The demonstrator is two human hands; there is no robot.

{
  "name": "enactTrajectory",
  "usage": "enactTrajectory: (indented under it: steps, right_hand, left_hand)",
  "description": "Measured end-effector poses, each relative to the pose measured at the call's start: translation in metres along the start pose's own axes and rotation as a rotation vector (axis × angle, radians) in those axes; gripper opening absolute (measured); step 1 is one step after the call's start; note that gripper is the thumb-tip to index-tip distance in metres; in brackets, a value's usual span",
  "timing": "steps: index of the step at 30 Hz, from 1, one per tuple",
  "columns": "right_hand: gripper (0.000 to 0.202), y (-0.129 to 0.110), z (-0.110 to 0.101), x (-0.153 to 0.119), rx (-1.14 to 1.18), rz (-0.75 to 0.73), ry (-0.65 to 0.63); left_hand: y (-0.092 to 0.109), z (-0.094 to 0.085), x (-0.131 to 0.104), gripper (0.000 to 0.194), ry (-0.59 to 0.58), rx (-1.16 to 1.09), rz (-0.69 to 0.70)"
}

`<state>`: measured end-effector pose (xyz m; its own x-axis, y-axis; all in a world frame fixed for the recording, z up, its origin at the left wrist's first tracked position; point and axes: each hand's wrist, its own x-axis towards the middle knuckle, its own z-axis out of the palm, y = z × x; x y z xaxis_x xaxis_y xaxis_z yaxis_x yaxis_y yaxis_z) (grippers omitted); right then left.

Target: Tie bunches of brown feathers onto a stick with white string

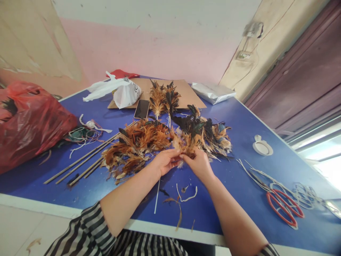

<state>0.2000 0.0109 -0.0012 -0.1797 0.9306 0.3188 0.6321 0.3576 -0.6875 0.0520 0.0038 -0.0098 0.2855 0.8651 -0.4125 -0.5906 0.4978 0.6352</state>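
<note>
My left hand and my right hand meet at the middle of the blue table, fingers pinched on a small tuft of brown feathers. The bases of these feathers are hidden by my fingers. Beside my left hand lies a wide pile of orange-brown feathers. Black and tan feathers are heaped beyond my right hand. Two upright-looking feather bundles with pale tied stems lie farther back on cardboard. A white string lies under my left wrist.
Red-handled scissors, white cord and a tape roll lie right. Thin sticks and a red plastic bag are left. A phone, white bag, cardboard and silver packet lie at the back.
</note>
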Motion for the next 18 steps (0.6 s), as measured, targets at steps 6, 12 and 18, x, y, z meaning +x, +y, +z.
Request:
enactTrajectory:
  steps: [6, 12, 18]
  right_hand:
    - [0.023, -0.0018, -0.0006, 0.0002, 0.092, 0.017, -0.032]
    - [0.022, -0.0032, 0.0051, -0.0014, -0.210, -0.193, 0.121]
    - [0.021, -0.0019, 0.0015, -0.0012, -0.192, -0.147, 0.118]
  left_hand:
    - [-0.0013, 0.0007, 0.0013, 0.008, -0.013, -0.138, -0.036]
    - [-0.0030, 0.0064, -0.0025, 0.004, 0.021, -0.178, -0.077]
    - [-0.0034, 0.0058, -0.0039, 0.007, -0.001, -0.039, -0.011]
